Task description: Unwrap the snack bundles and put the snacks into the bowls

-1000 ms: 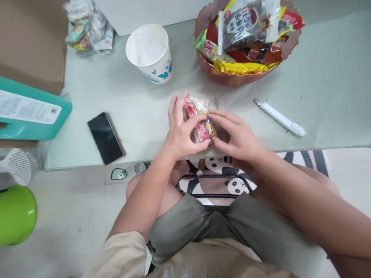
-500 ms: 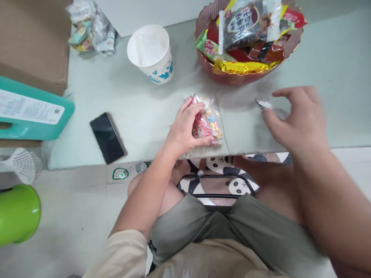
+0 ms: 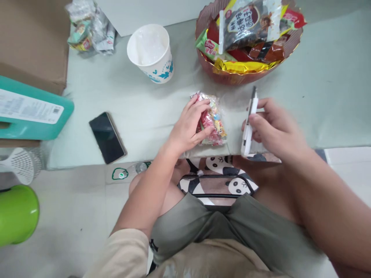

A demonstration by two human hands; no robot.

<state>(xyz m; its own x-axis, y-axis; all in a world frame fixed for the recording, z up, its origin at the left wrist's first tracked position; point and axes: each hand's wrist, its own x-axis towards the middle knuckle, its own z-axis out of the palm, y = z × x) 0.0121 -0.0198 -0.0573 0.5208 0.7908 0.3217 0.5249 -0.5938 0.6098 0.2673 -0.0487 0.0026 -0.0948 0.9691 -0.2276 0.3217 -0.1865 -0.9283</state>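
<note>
- Left hand point(image 3: 188, 129) lies curled over the candy pkt point(image 3: 212, 122), fingers pressed on its left half, pinning it flat to the table point(image 3: 145, 112) right at the near edge.
- Right hand point(image 3: 275, 129) is closed round a white cutter point(image 3: 248, 122), thumb on top; it's gripped mid-body. Can't tell if a blade is out.
- Key relation: cutter sits just beside the pkt, at 3 o'clock from it, small gap, not touching. Cutter's long axis runs 12–6, dark tip at 12; pkt's long axis runs approx 11–5, so nearly parallel.
- Right hand is nearer the pkt's free right edge; left covers the other side.
- Containers: red bowl point(image 3: 228, 77) at 12 o'clock from the hands, heaped w/ snack bags, a dark seed bag on top. Paper cup point(image 3: 152, 54) at 11, tilted, looks empty apart from a clear liner.
- Phone point(image 3: 107, 137) at 9, well apart, face up.
</note>
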